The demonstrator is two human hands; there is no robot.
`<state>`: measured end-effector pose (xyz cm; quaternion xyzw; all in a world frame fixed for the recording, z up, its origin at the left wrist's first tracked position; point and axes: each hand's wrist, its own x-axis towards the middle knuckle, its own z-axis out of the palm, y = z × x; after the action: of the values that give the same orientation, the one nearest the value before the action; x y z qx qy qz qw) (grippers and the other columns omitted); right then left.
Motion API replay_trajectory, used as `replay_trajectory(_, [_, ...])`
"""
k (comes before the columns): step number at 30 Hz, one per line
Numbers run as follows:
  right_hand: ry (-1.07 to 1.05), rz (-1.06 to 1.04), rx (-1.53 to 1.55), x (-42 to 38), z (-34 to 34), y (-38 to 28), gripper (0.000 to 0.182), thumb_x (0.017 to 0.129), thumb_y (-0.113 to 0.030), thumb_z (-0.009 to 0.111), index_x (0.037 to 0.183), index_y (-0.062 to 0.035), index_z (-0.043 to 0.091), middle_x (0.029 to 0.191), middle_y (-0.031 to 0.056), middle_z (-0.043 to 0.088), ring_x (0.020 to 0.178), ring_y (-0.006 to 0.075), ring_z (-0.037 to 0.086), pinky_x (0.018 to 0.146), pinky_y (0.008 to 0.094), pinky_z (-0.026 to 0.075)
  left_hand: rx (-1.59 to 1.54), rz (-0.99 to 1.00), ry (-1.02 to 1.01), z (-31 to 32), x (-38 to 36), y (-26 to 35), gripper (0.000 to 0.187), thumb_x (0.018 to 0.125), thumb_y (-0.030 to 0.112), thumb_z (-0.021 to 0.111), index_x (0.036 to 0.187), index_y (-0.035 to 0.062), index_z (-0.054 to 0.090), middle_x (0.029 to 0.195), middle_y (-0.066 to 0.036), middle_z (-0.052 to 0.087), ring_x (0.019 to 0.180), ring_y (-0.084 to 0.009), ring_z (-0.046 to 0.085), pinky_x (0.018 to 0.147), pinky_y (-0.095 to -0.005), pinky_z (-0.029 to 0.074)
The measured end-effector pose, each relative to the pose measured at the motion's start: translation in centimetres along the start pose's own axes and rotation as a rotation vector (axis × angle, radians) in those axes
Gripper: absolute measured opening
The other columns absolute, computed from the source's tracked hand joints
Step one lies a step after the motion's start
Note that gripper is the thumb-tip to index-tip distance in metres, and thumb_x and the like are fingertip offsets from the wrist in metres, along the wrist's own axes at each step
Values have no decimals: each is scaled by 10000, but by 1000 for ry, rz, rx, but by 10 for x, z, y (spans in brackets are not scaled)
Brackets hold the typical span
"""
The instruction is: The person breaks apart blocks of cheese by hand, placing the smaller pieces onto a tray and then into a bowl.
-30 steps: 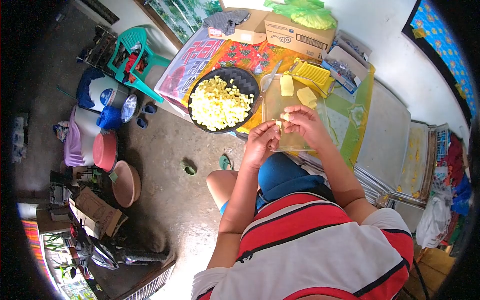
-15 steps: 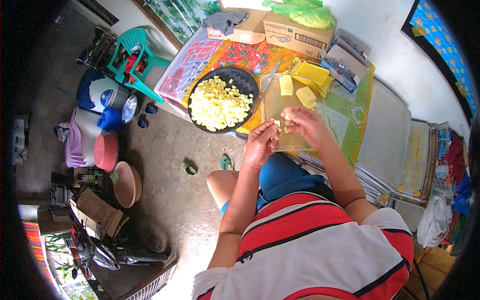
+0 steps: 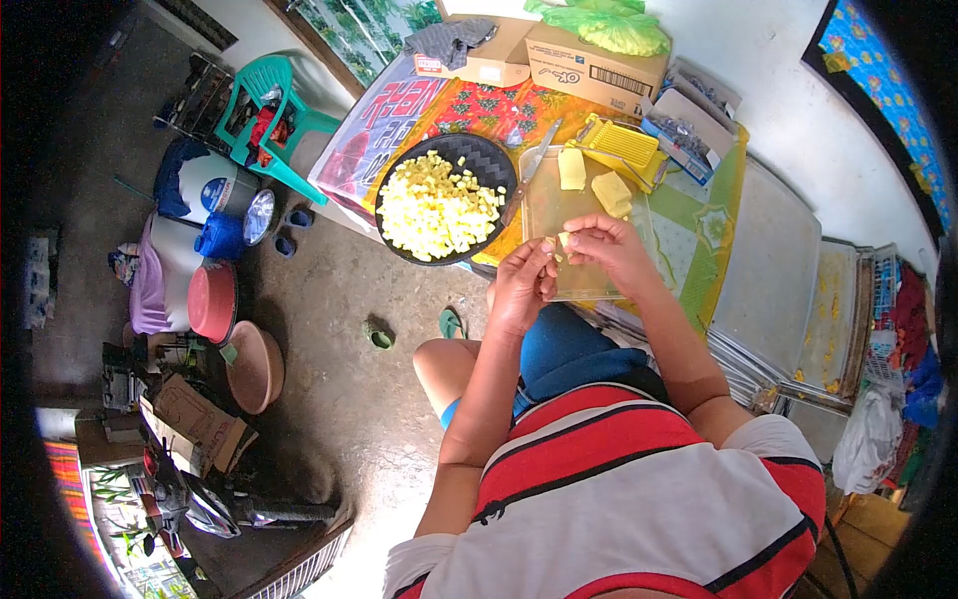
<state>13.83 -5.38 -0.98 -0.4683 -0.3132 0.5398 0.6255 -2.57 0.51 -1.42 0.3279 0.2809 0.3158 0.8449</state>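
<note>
Far left on the floor there's a green plastic chair point(image 3: 269, 105) with stuff piled on it, and below that a pink basin point(image 3: 211, 300). Moving in, the round black tray point(image 3: 489, 160) sits on the table's left side, heaped with small yellow cubes point(image 3: 431, 208).

Just right of that is the clear cutting board point(image 3: 544, 205), with a knife point(image 3: 532, 165) lying along its top-left corner. The left hand point(image 3: 521, 290) is at the board's near edge, fingers curled together with a few cut yellow bits at the fingertips, though it's too small to say if it's actually gripping them. The right hand point(image 3: 611, 250) is right beside it, nearly touching, fingertips pinched on a small yellow piece point(image 3: 565, 239) over the board.

Further back on the board are two bigger yellow chunks point(image 3: 572, 170), and a yellow slicer point(image 3: 621, 148) sits at the board's far right corner.
</note>
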Motion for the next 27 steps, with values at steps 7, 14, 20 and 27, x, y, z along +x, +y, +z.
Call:
replay_trajectory(7, [-20,-54,-141,-3,4,-1,251,847,-88,661,1078,8,648,912,66,671,791,121,645,736,255,539,114,24,2,0,4,-8,215,902,245,639,928,37,594,641,9,521,449,-52,405,395,-198,312])
replay_trajectory(14, [20,1,-58,-5,7,-4,232,849,-71,643,1058,32,647,899,76,671,770,132,649,732,256,542,82,9,-18,1,2,-5,213,901,251,638,894,42,597,635,7,515,452,-58,407,398,-200,300])
replay_trajectory(20, [21,82,178,-1,1,1,256,889,-116,582,1104,19,618,947,92,661,818,154,650,754,284,546,-110,-95,-23,0,2,-4,217,910,269,610,906,53,595,671,-12,556,477,-74,417,437,-228,334])
replay_trajectory(27, [-49,92,266,4,-9,8,266,899,-148,575,1124,-9,608,922,37,633,811,111,599,671,247,492,-259,-200,-75,-10,10,-14,187,911,248,599,944,63,600,697,-26,588,495,-84,441,461,-231,346])
